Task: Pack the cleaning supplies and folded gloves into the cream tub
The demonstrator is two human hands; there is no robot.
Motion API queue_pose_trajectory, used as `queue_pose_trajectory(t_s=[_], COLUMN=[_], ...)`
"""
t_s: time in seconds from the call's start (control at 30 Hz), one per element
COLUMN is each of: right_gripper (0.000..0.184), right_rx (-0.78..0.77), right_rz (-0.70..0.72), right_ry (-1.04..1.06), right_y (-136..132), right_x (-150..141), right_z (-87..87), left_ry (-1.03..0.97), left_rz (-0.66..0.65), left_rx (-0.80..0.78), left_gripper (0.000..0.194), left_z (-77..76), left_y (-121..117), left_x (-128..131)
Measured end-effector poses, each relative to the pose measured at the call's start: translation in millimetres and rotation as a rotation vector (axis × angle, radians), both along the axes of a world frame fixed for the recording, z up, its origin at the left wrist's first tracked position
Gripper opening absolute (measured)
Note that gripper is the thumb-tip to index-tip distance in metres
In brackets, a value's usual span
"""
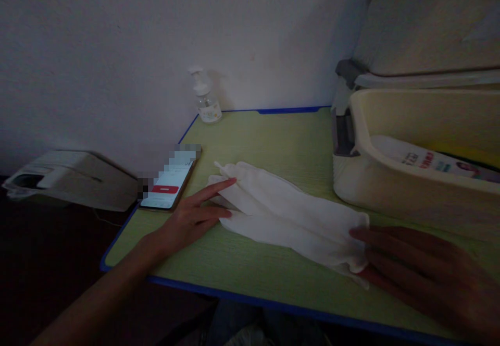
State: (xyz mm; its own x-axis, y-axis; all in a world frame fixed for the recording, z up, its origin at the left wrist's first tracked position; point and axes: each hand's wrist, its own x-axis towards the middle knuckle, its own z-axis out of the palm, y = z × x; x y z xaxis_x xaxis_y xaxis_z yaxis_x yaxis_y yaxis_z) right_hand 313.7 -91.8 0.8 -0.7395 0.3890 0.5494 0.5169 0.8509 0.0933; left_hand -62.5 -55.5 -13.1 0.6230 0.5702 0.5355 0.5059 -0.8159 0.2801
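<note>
A long white glove (289, 213) lies flat across the green table (281, 143). My left hand (191, 215) rests on the table with fingers stretched out, its fingertips touching the glove's finger end. My right hand (422, 273) lies at the glove's cuff end, fingers extended and pressed together, with the cuff edge under or against the fingertips. I cannot make out whether the cuff is pinched.
A lit phone (170, 182) lies at the table's left edge beside my left hand. A pump bottle (205, 98) stands at the back by the wall. A cream plastic bin (422, 148) fills the right side. A grey device (70, 179) sits lower left, off the table.
</note>
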Motion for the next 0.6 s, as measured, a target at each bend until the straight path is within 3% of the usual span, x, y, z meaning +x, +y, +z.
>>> queue_pose_trajectory(t_s=[0.2,0.33,0.5,0.6], right_gripper=[0.021,0.011,0.028,0.028], right_rx=[0.091,0.056,-0.007,-0.069], right_rz=[-0.022,-0.038,0.069,0.128], right_ry=[0.015,-0.003,-0.06,-0.077], right_y=[0.9,-0.2,-0.2,-0.2], right_x=[-0.7,0.1,-0.7,-3.1], right_z=[1.3,2.8,7.4,10.3], left_ry=[0.03,0.045,0.089,0.097], left_rz=[-0.035,-0.065,-0.09,-0.086], left_rx=[-0.043,-0.094,-0.142,-0.161], left_gripper=[0.027,0.029,0.033,0.034], left_z=[-0.2,1.1,0.9,1.7], left_y=[-1.6,-2.2,-2.4,-3.2], left_x=[1.9,1.7,0.1,-0.3])
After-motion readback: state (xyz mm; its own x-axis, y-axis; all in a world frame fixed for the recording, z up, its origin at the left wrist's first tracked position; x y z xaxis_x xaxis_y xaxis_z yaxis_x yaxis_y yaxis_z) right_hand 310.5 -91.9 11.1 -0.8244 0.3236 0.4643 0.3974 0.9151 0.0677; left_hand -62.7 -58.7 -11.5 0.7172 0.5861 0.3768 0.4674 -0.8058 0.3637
